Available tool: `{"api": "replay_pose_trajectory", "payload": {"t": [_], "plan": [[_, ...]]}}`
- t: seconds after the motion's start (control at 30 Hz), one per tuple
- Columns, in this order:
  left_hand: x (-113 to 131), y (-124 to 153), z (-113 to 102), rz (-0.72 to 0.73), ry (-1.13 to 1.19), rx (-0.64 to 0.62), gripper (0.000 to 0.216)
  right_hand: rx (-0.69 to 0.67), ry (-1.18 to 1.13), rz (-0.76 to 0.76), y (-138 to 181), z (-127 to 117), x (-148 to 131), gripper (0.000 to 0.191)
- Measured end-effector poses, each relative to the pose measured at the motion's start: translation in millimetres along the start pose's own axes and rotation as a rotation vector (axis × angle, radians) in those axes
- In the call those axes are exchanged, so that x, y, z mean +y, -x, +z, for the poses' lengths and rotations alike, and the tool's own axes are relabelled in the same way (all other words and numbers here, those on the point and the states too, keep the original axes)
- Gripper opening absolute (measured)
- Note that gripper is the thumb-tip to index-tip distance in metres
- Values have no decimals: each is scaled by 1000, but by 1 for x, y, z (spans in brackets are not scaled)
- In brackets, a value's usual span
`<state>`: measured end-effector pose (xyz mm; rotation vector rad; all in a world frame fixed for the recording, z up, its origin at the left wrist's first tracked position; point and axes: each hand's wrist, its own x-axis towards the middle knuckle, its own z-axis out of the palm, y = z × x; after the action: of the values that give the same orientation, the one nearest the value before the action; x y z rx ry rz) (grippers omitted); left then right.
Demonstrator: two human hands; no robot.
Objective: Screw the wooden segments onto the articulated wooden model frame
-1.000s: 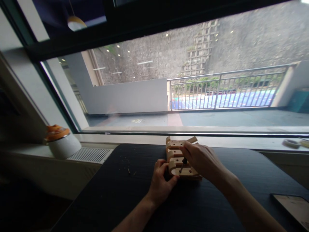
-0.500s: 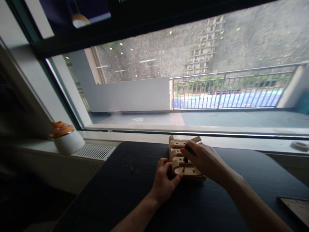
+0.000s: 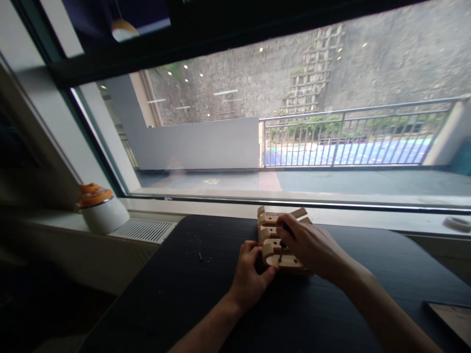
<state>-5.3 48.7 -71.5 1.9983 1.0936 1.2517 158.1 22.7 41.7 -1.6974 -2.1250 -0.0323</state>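
Note:
A pale wooden piece with several curved slots and drilled holes (image 3: 271, 243) rests on the dark table near its far edge. My left hand (image 3: 252, 267) grips its near left corner, thumb along the front and fingers at the side. Above it, my right hand (image 3: 311, 242) is closed around the dark handle of a screwdriver (image 3: 282, 244). The screwdriver stands nearly upright, its tip down at a hole in the nearest wooden bar. My right hand and fingers cover the right part of the wooden piece.
A small screw (image 3: 200, 256) lies among crumbs on the dark table (image 3: 176, 299), left of my hands. A dark-edged flat object (image 3: 451, 316) sits at the right edge. On the sill are a white-and-orange object (image 3: 103, 211) and a white ring-shaped object (image 3: 456, 223). The window stands behind.
My right hand has turned slightly around the screwdriver handle and sits a little lower. My left hand and the wooden piece have stayed in place.

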Motion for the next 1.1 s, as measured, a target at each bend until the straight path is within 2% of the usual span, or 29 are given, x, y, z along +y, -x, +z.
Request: {"api": "replay_pose_trajectory", "payload": {"t": [0.1, 0.23, 0.37, 0.6, 0.7, 0.8, 0.93, 1.1], "plan": [[-1, 0, 1, -4, 2, 0, 23, -46, -32, -28, 2, -6, 2, 25], [-1, 0, 0, -10, 3, -2, 23, -39, -3, 11, -1, -5, 4, 25], [-1, 1, 0, -14, 2, -10, 23, -6, 41, 28, -4, -4, 4, 23], [-2, 1, 1, -10, 0, -10, 23, 46, 141, 95, -6, -2, 1, 31], [-1, 1, 0, -10, 0, -5, 23, 66, 166, 131, -6, 1, 0, 28], [0, 0, 0, -5, 10, -2, 23, 58, 88, 86, -3, 2, -2, 23], [-1, 1, 0, -6, 17, -5, 24, -35, -56, -20, 3, -6, -4, 25], [-3, 1, 2, 1, 9, 12, 23, -79, -69, -23, 2, -9, -6, 25]]}}
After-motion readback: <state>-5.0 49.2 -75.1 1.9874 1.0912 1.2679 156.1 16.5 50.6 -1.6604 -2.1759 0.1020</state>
